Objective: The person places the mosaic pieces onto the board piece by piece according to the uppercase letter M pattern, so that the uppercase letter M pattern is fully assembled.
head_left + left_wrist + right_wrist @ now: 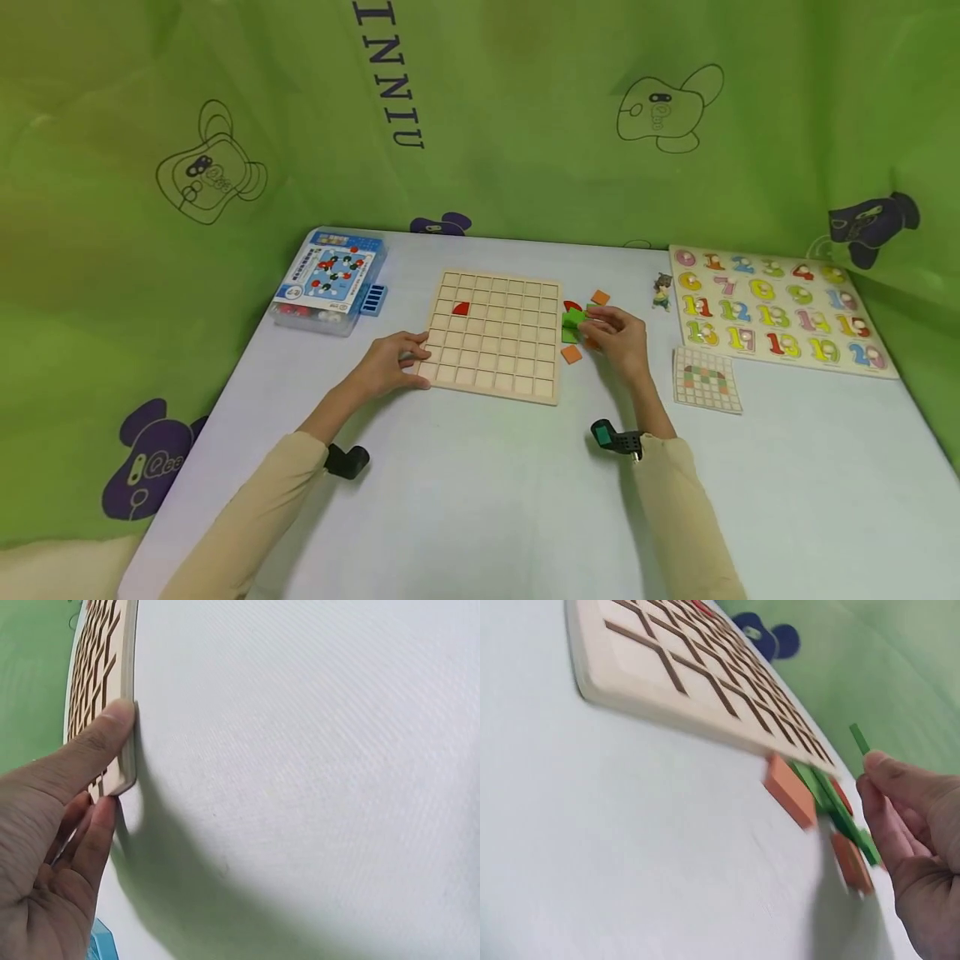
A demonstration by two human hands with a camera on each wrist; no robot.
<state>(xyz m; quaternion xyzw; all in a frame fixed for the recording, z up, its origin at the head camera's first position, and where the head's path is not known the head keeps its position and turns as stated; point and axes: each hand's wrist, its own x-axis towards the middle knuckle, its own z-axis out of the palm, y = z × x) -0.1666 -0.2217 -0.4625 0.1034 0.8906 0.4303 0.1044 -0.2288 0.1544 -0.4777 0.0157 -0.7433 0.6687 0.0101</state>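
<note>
A square wooden grid board (517,367) lies on the white table, with a red quarter-circle tile (461,309) in one of its upper-left cells. My left hand (384,365) holds the board's near left corner; in the left wrist view the thumb lies on the frame and the fingers are at its edge. Just right of the board, my right hand (621,340) pinches a thin green tile (859,739) between thumb and fingers, raised above the table. Beneath it lie loose green tiles (838,814), orange tiles (790,791) and a red tile (842,796), partly overlapping.
A clear-sided molecule model box (330,283) and a small blue slotted piece (373,300) lie at left. On the right are a small figurine (662,292), a number puzzle board (783,312) and a grid pattern card (707,381). Green printed cloth (517,167) stands behind the table.
</note>
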